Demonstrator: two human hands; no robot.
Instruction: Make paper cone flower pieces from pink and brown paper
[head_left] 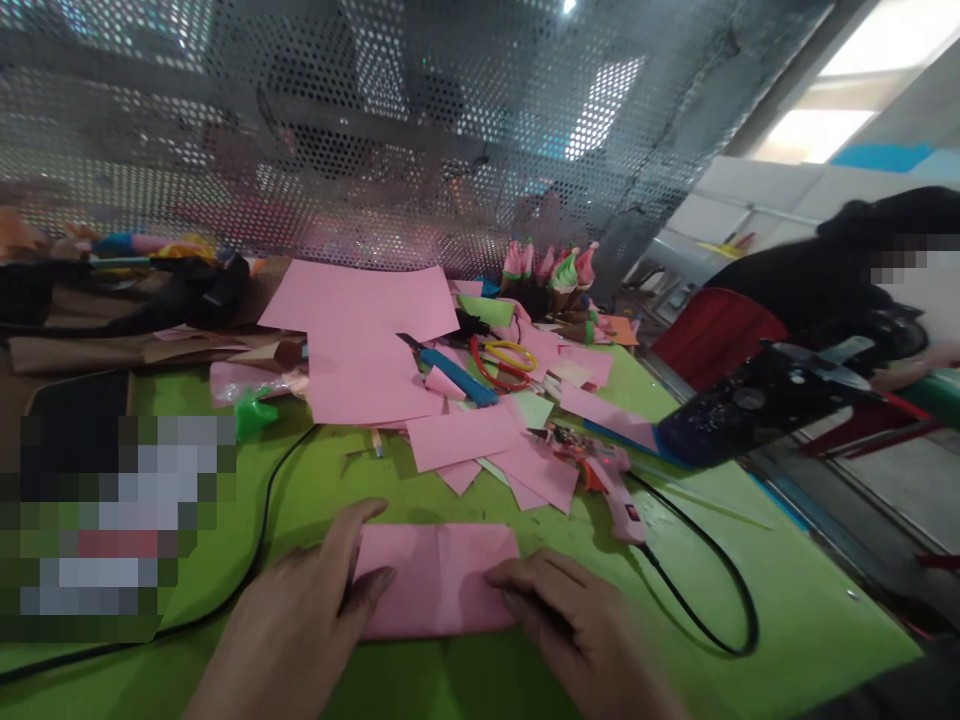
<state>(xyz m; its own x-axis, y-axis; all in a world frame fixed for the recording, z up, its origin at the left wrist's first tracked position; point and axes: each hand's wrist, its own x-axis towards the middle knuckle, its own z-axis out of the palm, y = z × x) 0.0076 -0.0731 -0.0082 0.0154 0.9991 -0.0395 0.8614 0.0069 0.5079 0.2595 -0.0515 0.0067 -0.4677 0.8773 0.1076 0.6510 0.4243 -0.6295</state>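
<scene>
A folded pink paper sheet (pixel 439 578) lies flat on the green table (pixel 787 610) right in front of me. My left hand (pixel 300 620) presses on its left edge, thumb along the top corner and fingers spread over the paper. My right hand (pixel 585 630) rests on the right edge, fingertips pushing down on the sheet. Neither hand lifts the paper; both hold it flat against the table.
Beyond lie loose pink sheets (pixel 360 330), a blue-handled cutter (pixel 450 372), red and yellow scissors (pixel 502 365), and a pink glue gun (pixel 619 485) with a black cord (pixel 712 590). A perforated metal wall (pixel 375 130) closes the back. A person in black (pixel 825 290) sits at right.
</scene>
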